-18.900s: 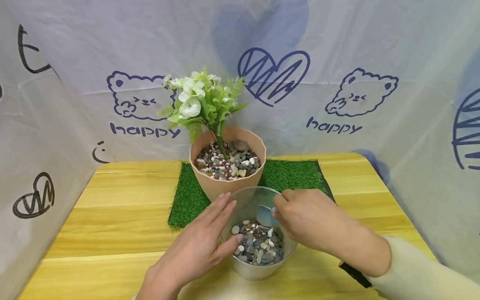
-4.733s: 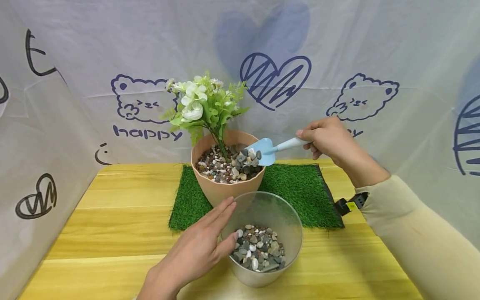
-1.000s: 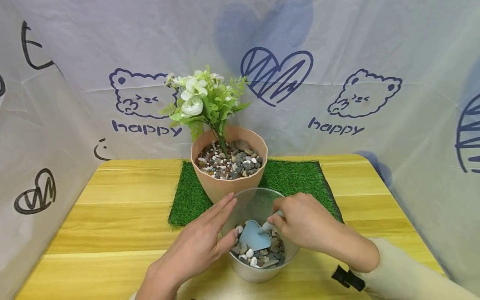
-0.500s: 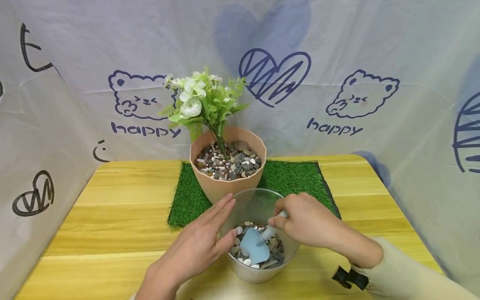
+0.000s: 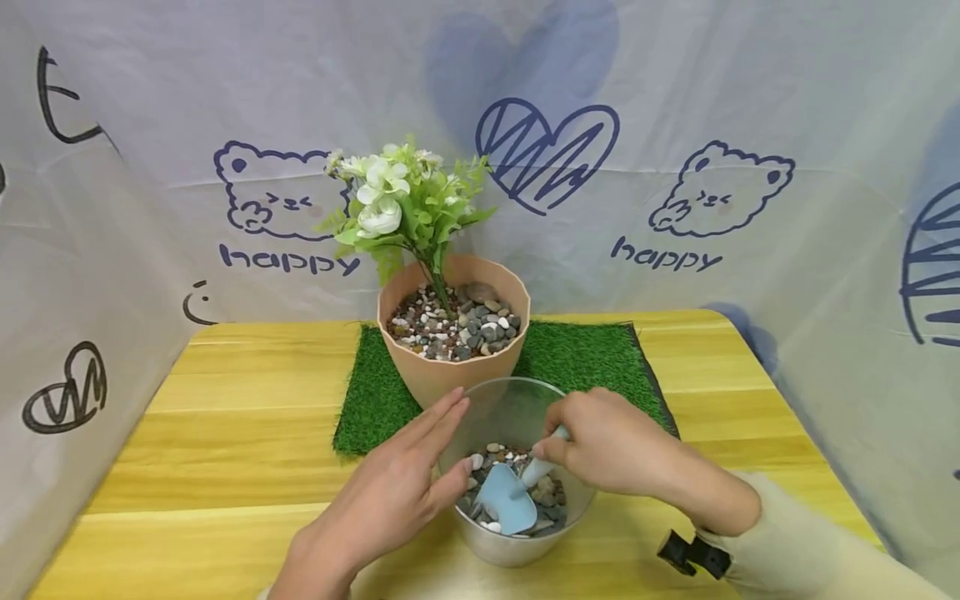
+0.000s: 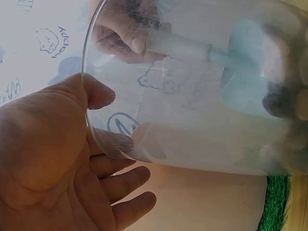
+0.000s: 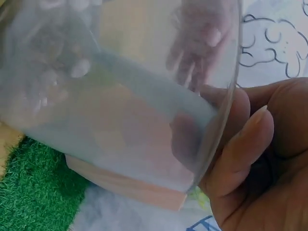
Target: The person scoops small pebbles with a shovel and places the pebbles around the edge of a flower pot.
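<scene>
In the head view, my right hand grips the pale handle of a light-blue hand trowel. The trowel points down inside a clear plastic bucket, its blade among grey, brown and white pebbles. Against the bucket's left side rests my left hand, its fingers straight and the thumb apart. The left wrist view has that hand at the bucket's rim, with the trowel seen through the wall. Right-hand fingers show beside the rim in the right wrist view, where the trowel is blurred.
Behind the bucket, a peach flowerpot holds white artificial flowers, fine gravel and larger pebbles. It stands on a green turf mat. The wooden table is enclosed by printed white cloth.
About five seconds ago the trowel held pebbles over the flowerpot; now it is inside the bucket. Over the last second its blade has shifted slightly nearer, into the pebbles. The left hand stays put.
</scene>
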`<act>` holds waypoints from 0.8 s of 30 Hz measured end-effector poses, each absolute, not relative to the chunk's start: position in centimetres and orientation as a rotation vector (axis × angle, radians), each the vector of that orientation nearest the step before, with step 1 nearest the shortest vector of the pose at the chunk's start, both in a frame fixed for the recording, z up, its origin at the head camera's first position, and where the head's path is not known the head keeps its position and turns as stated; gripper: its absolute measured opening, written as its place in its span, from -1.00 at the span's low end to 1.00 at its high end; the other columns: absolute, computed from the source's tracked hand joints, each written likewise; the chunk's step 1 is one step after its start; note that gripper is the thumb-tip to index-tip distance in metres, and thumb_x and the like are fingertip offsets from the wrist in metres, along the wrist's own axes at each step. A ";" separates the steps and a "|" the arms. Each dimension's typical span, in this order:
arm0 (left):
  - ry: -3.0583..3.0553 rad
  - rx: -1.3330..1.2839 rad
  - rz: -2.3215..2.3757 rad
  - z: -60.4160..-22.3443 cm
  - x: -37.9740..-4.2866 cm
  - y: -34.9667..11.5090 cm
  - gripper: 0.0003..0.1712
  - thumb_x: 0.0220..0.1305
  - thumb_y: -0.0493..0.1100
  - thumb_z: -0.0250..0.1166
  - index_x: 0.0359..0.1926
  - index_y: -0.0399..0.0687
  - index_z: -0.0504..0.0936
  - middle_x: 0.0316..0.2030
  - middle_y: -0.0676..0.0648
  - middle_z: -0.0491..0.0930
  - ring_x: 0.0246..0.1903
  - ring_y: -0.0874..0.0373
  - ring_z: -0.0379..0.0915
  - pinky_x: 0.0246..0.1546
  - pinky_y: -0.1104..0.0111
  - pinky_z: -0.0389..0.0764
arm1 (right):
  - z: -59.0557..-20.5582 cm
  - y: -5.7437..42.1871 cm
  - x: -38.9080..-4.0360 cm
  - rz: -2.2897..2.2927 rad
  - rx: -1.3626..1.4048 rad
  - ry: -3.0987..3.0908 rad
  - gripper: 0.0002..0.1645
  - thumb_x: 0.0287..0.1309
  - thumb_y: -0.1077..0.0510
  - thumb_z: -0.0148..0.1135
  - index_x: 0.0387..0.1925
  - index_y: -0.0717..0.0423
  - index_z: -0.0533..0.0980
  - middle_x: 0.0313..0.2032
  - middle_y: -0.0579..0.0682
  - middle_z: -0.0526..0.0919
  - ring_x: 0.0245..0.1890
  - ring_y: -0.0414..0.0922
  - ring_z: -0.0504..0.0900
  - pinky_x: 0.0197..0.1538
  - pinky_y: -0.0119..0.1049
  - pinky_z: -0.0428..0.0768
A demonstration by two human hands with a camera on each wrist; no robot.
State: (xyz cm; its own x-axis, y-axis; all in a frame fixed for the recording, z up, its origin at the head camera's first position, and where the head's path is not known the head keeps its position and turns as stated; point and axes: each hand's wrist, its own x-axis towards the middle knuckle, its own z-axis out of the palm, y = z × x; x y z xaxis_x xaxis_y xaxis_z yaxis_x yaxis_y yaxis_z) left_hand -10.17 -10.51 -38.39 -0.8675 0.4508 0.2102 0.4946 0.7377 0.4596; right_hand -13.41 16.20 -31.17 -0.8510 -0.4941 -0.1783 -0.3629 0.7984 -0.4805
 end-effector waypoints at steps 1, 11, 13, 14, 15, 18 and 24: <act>-2.845 -0.774 -0.788 -38.4 -10.2 -10.5 -0.19 0.57 0.21 0.15 0.65 0.00 0.20 0.67 0.13 0.04 0.58 0.09 0.17 0.54 0.09 0.35 | -31.2 16.2 -13.4 -0.622 -0.673 2.683 -0.83 0.33 0.01 0.42 -0.36 -0.04 0.74 -0.53 -0.24 0.66 -0.60 -0.25 0.53 -0.48 -0.32 0.55; -2.850 -0.775 -0.787 -38.2 -10.1 -10.6 -0.20 0.57 0.20 0.16 0.64 0.00 0.20 0.67 0.12 0.05 0.57 0.09 0.18 0.55 0.12 0.34 | -31.5 16.0 -12.6 -0.749 -0.554 2.661 -0.79 0.38 0.01 0.38 -0.34 0.02 0.72 -0.67 -0.16 0.59 -0.77 -0.20 0.53 -0.59 -0.27 0.58; -2.849 -0.774 -0.787 -38.2 -10.1 -10.5 -0.20 0.57 0.20 0.16 0.65 0.00 0.20 0.67 0.13 0.04 0.57 0.08 0.18 0.54 0.11 0.35 | -31.6 15.9 -12.2 -0.730 -0.560 2.697 -0.78 0.38 -0.01 0.38 -0.32 0.03 0.72 -0.67 -0.18 0.57 -0.75 -0.22 0.50 -0.57 -0.29 0.56; -2.848 -0.773 -0.786 -38.1 -10.1 -10.5 -0.19 0.57 0.20 0.16 0.64 0.00 0.20 0.67 0.13 0.04 0.57 0.08 0.19 0.54 0.10 0.35 | -31.6 15.9 -12.0 -0.720 -0.571 2.716 -0.78 0.37 -0.01 0.39 -0.31 0.04 0.72 -0.67 -0.20 0.56 -0.73 -0.23 0.48 -0.56 -0.31 0.54; -2.846 -0.773 -0.789 -38.1 -10.1 -10.5 -0.19 0.57 0.19 0.17 0.64 0.00 0.20 0.67 0.13 0.04 0.57 0.08 0.19 0.54 0.10 0.35 | -31.6 15.8 -11.9 -0.707 -0.587 2.736 -0.77 0.37 -0.02 0.39 -0.29 0.05 0.72 -0.66 -0.22 0.55 -0.71 -0.23 0.47 -0.53 -0.32 0.53; -2.843 -0.771 -0.791 -38.1 -10.2 -10.5 -0.20 0.57 0.18 0.17 0.64 0.00 0.20 0.67 0.13 0.04 0.57 0.07 0.19 0.54 0.09 0.35 | -31.5 15.6 -11.7 -0.678 -0.604 2.770 -0.76 0.36 -0.02 0.40 -0.26 0.07 0.73 -0.66 -0.24 0.56 -0.68 -0.24 0.48 -0.48 -0.31 0.57; -2.853 -0.766 -0.796 -38.3 -10.2 -10.3 -0.20 0.57 0.19 0.17 0.64 0.00 0.20 0.67 0.13 0.04 0.58 0.08 0.17 0.54 0.10 0.34 | -31.2 15.6 -12.0 -0.622 -0.710 2.729 -0.78 0.36 -0.05 0.40 -0.27 0.00 0.74 -0.55 -0.26 0.66 -0.58 -0.30 0.56 -0.42 -0.31 0.61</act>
